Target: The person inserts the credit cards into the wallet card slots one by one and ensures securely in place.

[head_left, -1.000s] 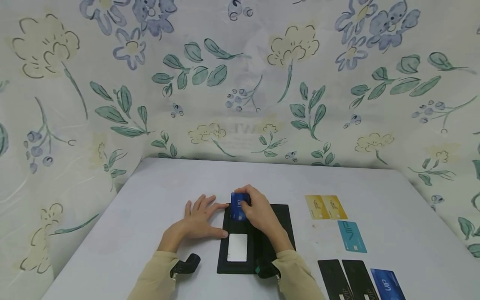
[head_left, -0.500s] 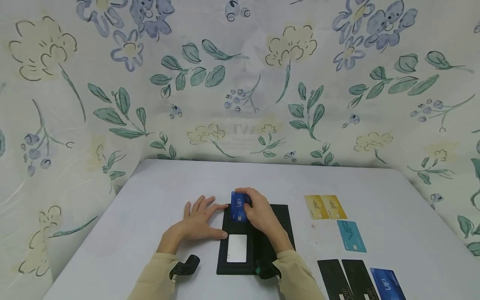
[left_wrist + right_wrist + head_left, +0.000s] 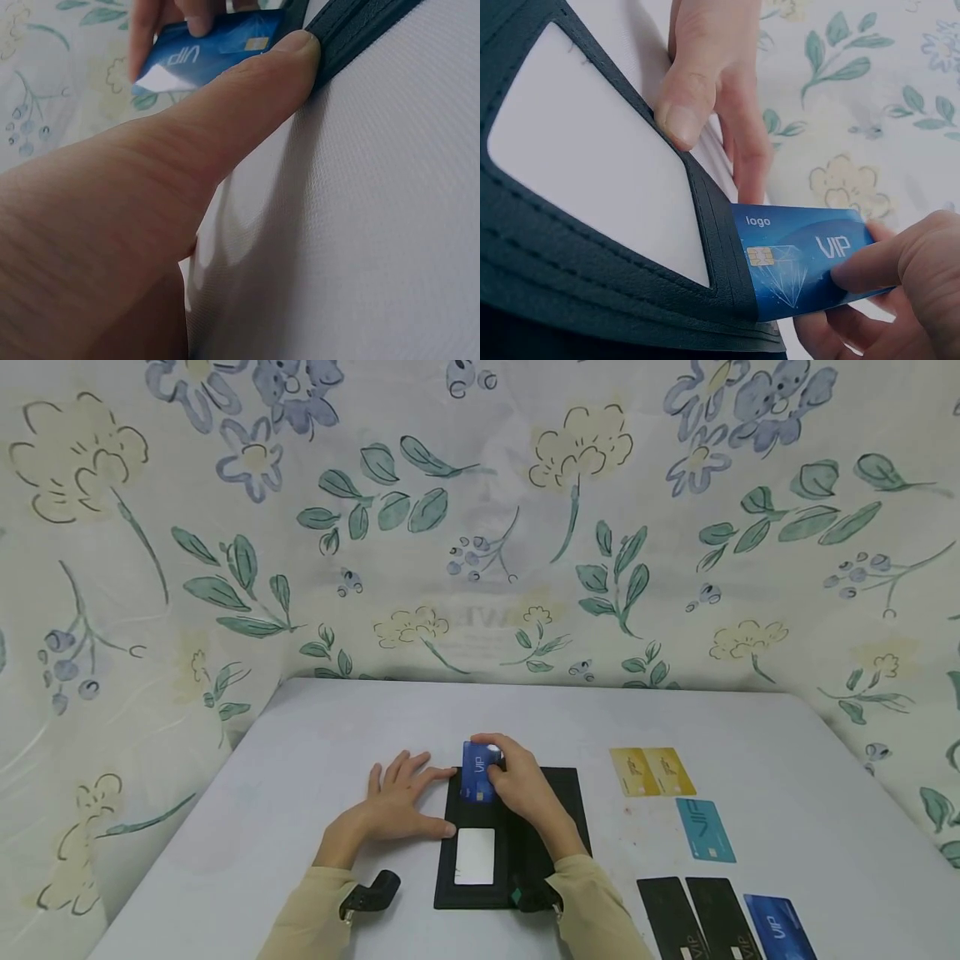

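A floral cloth (image 3: 480, 543) stands beyond the fingers of both hands, and a white table (image 3: 225, 860) extends beneath and around them. The dark wallet (image 3: 468, 897) lies unfolded under the right hand, its left edge touching the left fingers. Left hand (image 3: 397, 802): digits straight and widely spread, gripping nothing; the thumb presses the wallet's left edge, and the index fingertip reaches its far-left corner. Right hand (image 3: 521, 785): thumb and fingers nearly closed in a pinch on a blue VIP card (image 3: 802, 255), thumb upon the printed face, fingers behind. To the right of these fingers, well apart, lie two black cards (image 3: 671, 914), a second blue card (image 3: 780, 927), a teal card (image 3: 706, 831) and two yellow cards (image 3: 633, 772). A white panel (image 3: 475, 857) of the wallet shows just nearer than the left thumb tip. Smallest, the chip (image 3: 761, 256) marks the held card's end away from the pinching fingers, at the wallet's stitched layers; whether that end is inside a slot cannot be told.
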Motion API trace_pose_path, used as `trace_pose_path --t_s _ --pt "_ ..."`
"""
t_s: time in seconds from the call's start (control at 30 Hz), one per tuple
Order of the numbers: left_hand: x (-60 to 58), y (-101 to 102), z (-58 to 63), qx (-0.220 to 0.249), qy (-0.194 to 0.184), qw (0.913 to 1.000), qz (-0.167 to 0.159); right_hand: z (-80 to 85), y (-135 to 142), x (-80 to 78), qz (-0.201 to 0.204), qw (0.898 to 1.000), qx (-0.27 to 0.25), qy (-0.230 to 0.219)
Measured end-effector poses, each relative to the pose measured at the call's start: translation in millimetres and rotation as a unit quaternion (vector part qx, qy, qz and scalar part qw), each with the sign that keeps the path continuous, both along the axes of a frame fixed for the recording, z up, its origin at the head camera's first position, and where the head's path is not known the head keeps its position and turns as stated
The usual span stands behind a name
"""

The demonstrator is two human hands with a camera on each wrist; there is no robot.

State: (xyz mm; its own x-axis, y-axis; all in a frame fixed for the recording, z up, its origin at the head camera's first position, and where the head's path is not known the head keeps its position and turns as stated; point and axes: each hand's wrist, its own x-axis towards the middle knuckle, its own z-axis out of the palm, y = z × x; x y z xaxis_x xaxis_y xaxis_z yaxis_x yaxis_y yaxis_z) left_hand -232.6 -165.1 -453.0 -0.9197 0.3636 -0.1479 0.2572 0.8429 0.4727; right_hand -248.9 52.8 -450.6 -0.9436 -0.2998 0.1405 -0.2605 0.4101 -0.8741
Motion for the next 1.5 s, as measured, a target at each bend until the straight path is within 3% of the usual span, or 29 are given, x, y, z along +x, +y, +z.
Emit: trace_pose_path --t_s 1.0,1.5 --pt "2.4 3.6 7.5 -0.021 -0.002 0.9998 0.003 -4.3 2.3 -5.5 -0.008 0.999 0.019 -0.044" --pt "-0.2 3.4 3.8 -0.021 -0.006 0.9998 0.002 -6.8 2.6 -4.5 -0.005 0.999 0.029 -0.030"
